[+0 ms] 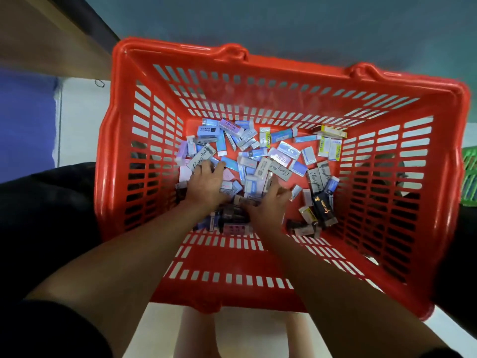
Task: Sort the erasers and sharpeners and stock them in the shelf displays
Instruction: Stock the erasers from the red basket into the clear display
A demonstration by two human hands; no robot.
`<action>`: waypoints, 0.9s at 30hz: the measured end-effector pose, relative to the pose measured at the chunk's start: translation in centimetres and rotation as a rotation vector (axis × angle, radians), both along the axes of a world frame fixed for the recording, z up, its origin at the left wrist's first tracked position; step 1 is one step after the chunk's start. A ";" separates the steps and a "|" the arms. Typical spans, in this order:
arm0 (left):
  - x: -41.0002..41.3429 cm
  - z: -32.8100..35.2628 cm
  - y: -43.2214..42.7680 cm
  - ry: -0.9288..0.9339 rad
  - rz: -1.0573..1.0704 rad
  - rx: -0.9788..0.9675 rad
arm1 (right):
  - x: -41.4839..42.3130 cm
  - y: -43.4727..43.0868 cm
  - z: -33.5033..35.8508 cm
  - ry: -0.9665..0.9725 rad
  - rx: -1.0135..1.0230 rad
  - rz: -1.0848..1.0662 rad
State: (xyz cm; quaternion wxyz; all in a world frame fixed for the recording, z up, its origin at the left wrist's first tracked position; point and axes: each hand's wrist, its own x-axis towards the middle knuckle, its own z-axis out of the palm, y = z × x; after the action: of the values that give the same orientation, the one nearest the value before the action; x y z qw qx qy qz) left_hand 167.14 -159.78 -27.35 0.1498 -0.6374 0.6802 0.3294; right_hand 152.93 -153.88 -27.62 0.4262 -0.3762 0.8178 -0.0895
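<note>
Left hand (pixel 206 180): palm down on eraser pile (pixel 258 156), fingers spread and loosely bent, tips touching grey script-labelled eraser (pixel 200 158); no closed grip visible.
Right hand (pixel 271 200): palm down just beside left, fingers bent into pile; holding anything or not: cannot tell.
Pile location: floor of red basket (pixel 284 63), heaped mostly ahead of both hands, toward far wall.
Grey eraser long axis: diagonal, near-left to far-right; left hand nearer.
Second similar eraser (pixel 280 170): just ahead of right fingertips.
Sharpeners: none identifiable.
</note>
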 end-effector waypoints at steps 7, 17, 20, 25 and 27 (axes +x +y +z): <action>-0.4 -0.7 -2.1 0.221 0.362 -0.004 | -1.8 -1.4 -0.6 0.241 -0.109 0.401; -0.3 -0.3 -2.1 0.306 0.413 0.071 | -1.6 -1.3 -0.3 0.132 -0.122 0.499; -0.3 -0.5 -1.2 0.325 0.349 0.067 | -1.0 -0.4 0.2 -0.002 -0.128 0.373; 0.0 -0.3 -1.2 0.385 0.369 0.130 | -2.7 -1.0 0.3 -0.219 -0.081 0.228; 0.0 -0.1 -1.2 0.389 0.360 0.146 | -3.5 -1.2 0.2 -0.240 -0.066 0.205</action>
State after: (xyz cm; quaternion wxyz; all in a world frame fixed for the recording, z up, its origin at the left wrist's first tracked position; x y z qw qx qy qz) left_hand 167.13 -161.03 -27.46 0.0009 -0.6602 0.5464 0.5153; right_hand 149.42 -155.05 -27.39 0.5151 -0.4581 0.7150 -0.1164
